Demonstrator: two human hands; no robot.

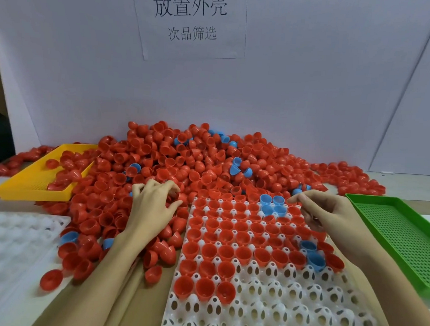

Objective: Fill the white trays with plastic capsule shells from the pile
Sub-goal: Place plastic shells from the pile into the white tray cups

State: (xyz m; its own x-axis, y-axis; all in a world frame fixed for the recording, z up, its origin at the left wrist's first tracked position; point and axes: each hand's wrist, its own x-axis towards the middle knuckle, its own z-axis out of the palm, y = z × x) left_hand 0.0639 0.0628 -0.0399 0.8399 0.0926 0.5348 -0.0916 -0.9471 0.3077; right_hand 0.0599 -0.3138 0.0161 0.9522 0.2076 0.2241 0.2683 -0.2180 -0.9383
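Left hand (153, 207) palm-down on the pile (174, 157) of red and blue capsule shells, forearm coming in from bottom centre, fingers curled into the shells at the tray's far-left corner (whether it grips one, cannot tell). Right hand (324, 212) hovers over the far-right part of the white tray (262, 314), wrist raised, thumb and forefinger pinched together near the blue shells (273, 204) seated there; anything between the tips is too small to tell. Tray's far rows filled with red shells, near rows bare. Second white tray (10, 241) on the surface at left. Yellow tray (31, 184) far left, partly under shells; green tray (400, 237) right.
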